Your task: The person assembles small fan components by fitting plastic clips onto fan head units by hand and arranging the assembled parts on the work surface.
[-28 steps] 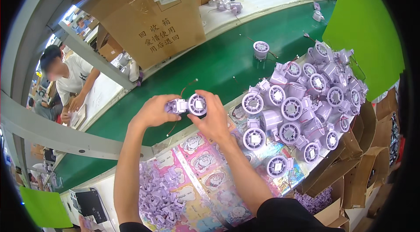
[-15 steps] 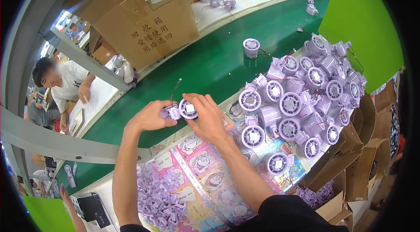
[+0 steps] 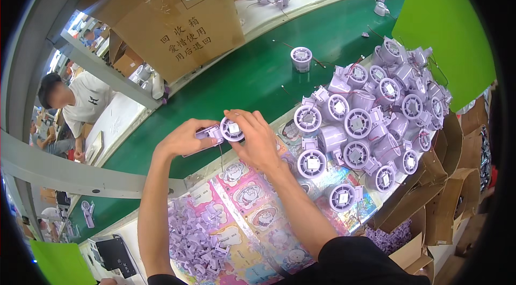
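Note:
Above the near edge of the green belt, my left hand [image 3: 180, 137] is closed around a pale purple plastic bracket [image 3: 214, 133]. A thin wire hangs beneath it. My right hand [image 3: 253, 142] grips a round purple fan head [image 3: 232, 129] with a white square at its centre. The fan head sits right against the bracket; whether the two are joined I cannot tell. Fingers cover part of both pieces. Right of my right hand lies a large pile of similar fan heads [image 3: 357, 123]. Between my forearms is a heap of small purple plastic pieces [image 3: 199, 239].
A fan head [image 3: 301, 59] stands on the green belt [image 3: 247, 88]. Across the belt is a large cardboard box [image 3: 172, 27]; a person [image 3: 80, 99] sits beyond it. A grey metal frame [image 3: 107, 180] crosses at left. Open cartons [image 3: 449, 199] stand at right.
The bracket has turned in my left hand, and its wire, upright before, now hangs down. The fan head on the belt has shifted slightly left. A hand at the lower left has dropped away.

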The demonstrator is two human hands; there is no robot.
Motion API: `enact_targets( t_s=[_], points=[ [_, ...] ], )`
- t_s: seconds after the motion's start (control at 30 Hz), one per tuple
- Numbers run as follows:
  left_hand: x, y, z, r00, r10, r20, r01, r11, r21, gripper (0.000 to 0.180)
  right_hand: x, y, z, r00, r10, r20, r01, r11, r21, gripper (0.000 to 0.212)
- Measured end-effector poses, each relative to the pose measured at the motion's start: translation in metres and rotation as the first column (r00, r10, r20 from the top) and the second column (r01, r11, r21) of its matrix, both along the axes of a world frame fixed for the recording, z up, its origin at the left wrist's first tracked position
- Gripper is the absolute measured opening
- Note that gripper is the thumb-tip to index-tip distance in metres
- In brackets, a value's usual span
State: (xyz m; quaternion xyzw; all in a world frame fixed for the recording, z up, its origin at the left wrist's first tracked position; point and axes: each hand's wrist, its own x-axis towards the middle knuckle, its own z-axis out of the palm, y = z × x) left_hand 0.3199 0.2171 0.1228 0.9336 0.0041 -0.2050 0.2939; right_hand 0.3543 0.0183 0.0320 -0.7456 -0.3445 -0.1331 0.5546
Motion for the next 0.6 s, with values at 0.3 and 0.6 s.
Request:
enact_targets(
  t_s=[0.3,0.6],
  points=[
    [0.002,-0.011,-0.005,0.997,0.077,-0.014,-0.077,0.996,-0.05,0.046,0.003,0.0,-0.003,0.996,-0.061,0.065,0.063,0.998,-0.026,0.06],
    [0.006,-0.008,-0.02,0.963,0.264,0.056,-0.242,0.935,-0.258,0.044,0.0,0.005,-0.004,0.984,-0.134,-0.116,0.14,0.989,0.048,0.071]
  ],
)
